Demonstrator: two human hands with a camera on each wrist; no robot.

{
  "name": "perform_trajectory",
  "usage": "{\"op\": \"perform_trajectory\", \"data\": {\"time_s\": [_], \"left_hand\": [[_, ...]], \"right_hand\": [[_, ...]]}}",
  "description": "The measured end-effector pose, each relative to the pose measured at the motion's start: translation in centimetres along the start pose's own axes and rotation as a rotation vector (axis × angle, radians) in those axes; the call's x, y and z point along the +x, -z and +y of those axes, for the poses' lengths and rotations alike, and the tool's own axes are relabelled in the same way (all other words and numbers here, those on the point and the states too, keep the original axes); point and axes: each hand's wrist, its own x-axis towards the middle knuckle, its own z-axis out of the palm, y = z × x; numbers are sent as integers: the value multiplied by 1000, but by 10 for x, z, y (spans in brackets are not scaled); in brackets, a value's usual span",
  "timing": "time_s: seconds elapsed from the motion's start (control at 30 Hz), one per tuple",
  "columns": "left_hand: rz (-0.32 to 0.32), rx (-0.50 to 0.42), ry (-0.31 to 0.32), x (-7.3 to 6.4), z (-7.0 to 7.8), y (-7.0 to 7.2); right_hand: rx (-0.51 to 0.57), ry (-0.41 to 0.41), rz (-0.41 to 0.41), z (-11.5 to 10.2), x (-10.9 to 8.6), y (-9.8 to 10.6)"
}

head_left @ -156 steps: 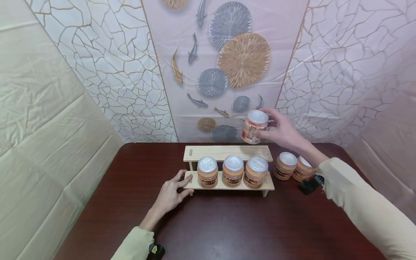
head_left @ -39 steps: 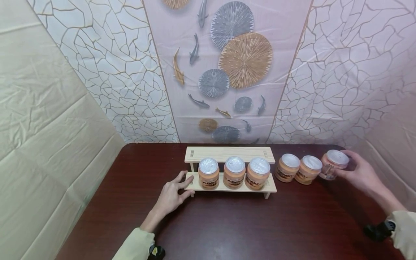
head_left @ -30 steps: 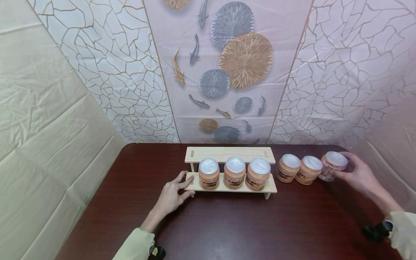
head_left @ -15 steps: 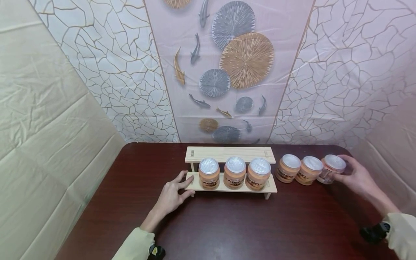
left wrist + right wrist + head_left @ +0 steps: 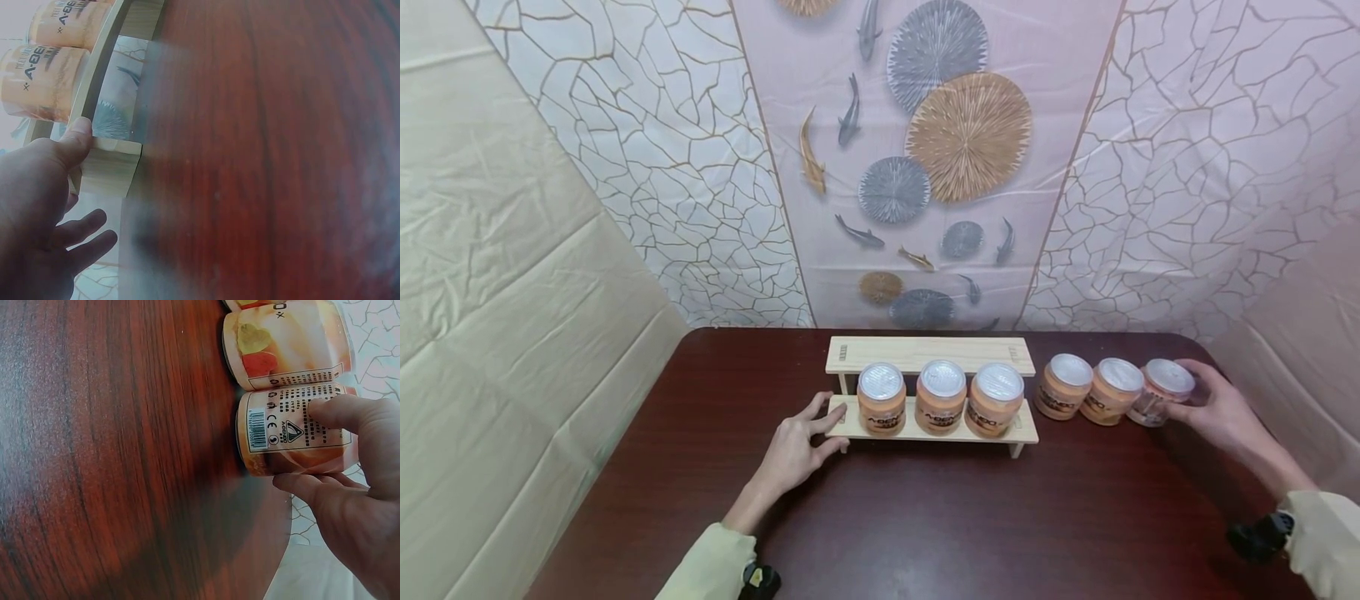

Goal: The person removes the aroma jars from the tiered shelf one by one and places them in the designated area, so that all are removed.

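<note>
On the table's right side my right hand (image 5: 1225, 414) holds an orange jar (image 5: 1152, 407) with a clear-looking lid. The right wrist view shows thumb and fingers on opposite sides of this jar (image 5: 294, 434), its barcode label facing the camera. It stands upright against a neighbouring jar (image 5: 1112, 402). My left hand (image 5: 790, 454) grips the left end of a two-tier wooden rack (image 5: 925, 356); in the left wrist view its thumb (image 5: 78, 137) presses the lower board's edge. Three orange jars (image 5: 942, 408) stand upright on the lower tier.
Another orange jar (image 5: 1062, 396) stands at the row's left, near the rack's right end. Patterned cloth (image 5: 925, 208) hangs behind the dark wooden table (image 5: 925, 525). Plain cloth panels (image 5: 497, 350) rise on both sides.
Over five seconds, my right hand has brought its jar from above the upper tier down to the table's right, then slid it left against the others. The left hand has stayed on the rack.
</note>
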Motion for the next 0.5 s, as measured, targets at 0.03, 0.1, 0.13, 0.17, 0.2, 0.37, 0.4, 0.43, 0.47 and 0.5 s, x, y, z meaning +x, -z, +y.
{"op": "perform_trajectory", "data": {"time_s": [0.03, 0.1, 0.13, 0.17, 0.2, 0.37, 0.4, 0.43, 0.47, 0.5], "left_hand": [[2, -2, -3, 0, 0, 0], [5, -1, -6, 1, 0, 0], [5, -1, -8, 1, 0, 0], [5, -2, -9, 1, 0, 1], [4, -1, -10, 1, 0, 1], [-1, 8, -9, 1, -1, 1], [-3, 9, -8, 1, -1, 1], [-4, 9, -7, 0, 0, 1], [-5, 8, -6, 0, 0, 1], [-5, 5, -5, 0, 0, 1]], "right_hand": [[2, 5, -6, 0, 0, 0], [8, 16, -16, -1, 1, 2], [10, 21, -22, -2, 1, 2], [11, 26, -30, -2, 1, 3], [12, 29, -40, -3, 2, 3], [-10, -21, -77, -14, 4, 7], [-6, -34, -79, -18, 5, 8], [-3, -48, -77, -22, 5, 9], [0, -59, -69, -27, 5, 9], [13, -67, -62, -33, 4, 9]]}}
